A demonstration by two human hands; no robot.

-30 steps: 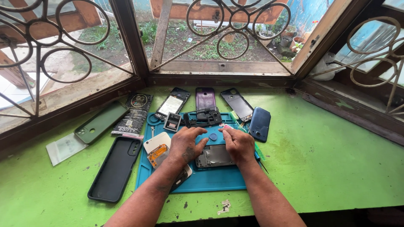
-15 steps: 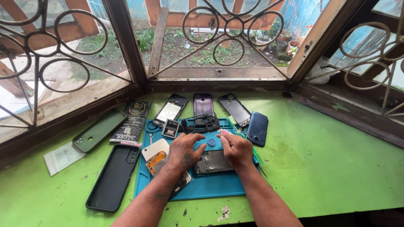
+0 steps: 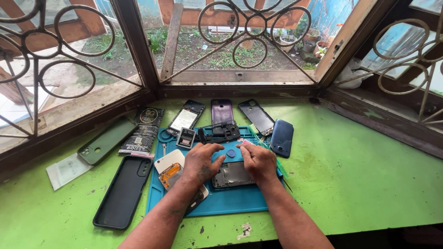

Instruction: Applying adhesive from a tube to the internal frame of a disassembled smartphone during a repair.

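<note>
An opened grey phone chassis is gripped between left hand and right hand, a blue rubber repair mat spread beneath them.

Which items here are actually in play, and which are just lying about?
In play:
- left hand
- right hand
- opened grey phone body
- blue rubber work mat

Lying about:
- black soft phone case
- green phone case
- dark blue phone back cover
- purple phone shell
- black flat packet
</note>
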